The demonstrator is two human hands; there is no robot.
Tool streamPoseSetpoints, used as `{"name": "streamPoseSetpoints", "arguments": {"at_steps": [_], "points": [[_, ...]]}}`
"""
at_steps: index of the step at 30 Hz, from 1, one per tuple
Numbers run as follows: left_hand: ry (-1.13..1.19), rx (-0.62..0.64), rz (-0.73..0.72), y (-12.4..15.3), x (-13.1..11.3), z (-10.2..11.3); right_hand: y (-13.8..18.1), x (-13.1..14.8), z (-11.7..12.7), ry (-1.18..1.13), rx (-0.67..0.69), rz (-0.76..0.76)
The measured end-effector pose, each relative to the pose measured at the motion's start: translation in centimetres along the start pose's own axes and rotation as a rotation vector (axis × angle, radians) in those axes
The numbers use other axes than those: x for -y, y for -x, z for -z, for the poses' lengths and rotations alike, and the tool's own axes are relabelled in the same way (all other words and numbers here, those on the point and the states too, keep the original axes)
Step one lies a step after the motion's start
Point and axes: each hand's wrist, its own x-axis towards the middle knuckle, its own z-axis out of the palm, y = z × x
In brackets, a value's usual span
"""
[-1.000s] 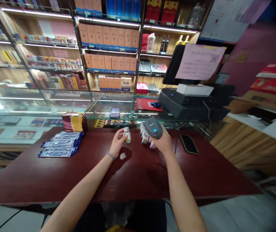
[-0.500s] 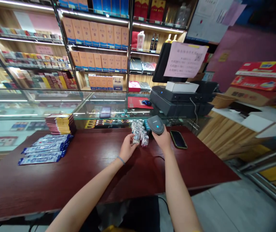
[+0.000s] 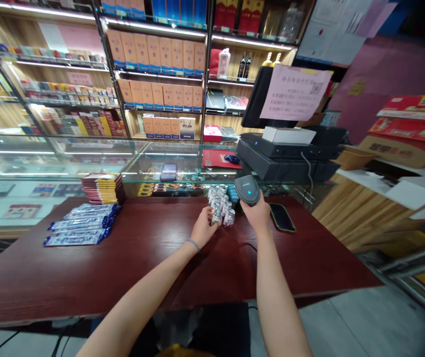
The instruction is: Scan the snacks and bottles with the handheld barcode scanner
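My left hand [image 3: 204, 227] has its fingers closed round a small clear bottle [image 3: 217, 216] at the near edge of a cluster of several like bottles [image 3: 220, 197] on the dark red table [image 3: 153, 267]. My right hand [image 3: 257, 214] grips a grey handheld barcode scanner [image 3: 247, 189] with a blue light on its head, held just right of the bottles and tilted toward them.
A black phone [image 3: 282, 217] lies right of my right hand. Blue flat packets [image 3: 80, 224] and a stack of red-yellow packs [image 3: 103, 188] sit at the table's left. Behind are a glass counter [image 3: 86, 158], a till with monitor [image 3: 287, 158], and stocked shelves [image 3: 160, 64].
My left hand carried the small bottle from the table's middle rightward to the cluster's edge. The scanner stayed in my right hand; the view shifted.
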Motion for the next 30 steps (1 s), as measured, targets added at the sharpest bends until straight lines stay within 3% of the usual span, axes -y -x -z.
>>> {"name": "streamPoseSetpoints", "arguments": {"at_steps": [4, 9, 18, 26, 30], "points": [[0.000, -0.046, 0.010, 0.3, -0.8, 1.3, -0.3, 1.7, -0.2, 0.068, -0.119, 0.018], [-0.041, -0.150, -0.011, 0.4, -1.7, 6.0, -0.2, 4.4, -0.9, 0.060, -0.194, 0.123], [-0.181, -0.443, -0.142, 1.0, -1.4, 19.2, 2.3, 10.6, -4.3, -0.123, -0.131, 0.291], [-0.506, -0.643, -0.174, 4.6, 0.1, 31.6, 5.8, 16.8, -7.1, -0.324, 0.090, 0.445], [-0.651, -0.729, -0.157, 6.7, 1.0, 36.2, 7.5, 18.7, -7.5, -0.332, 0.176, 0.569]]}}
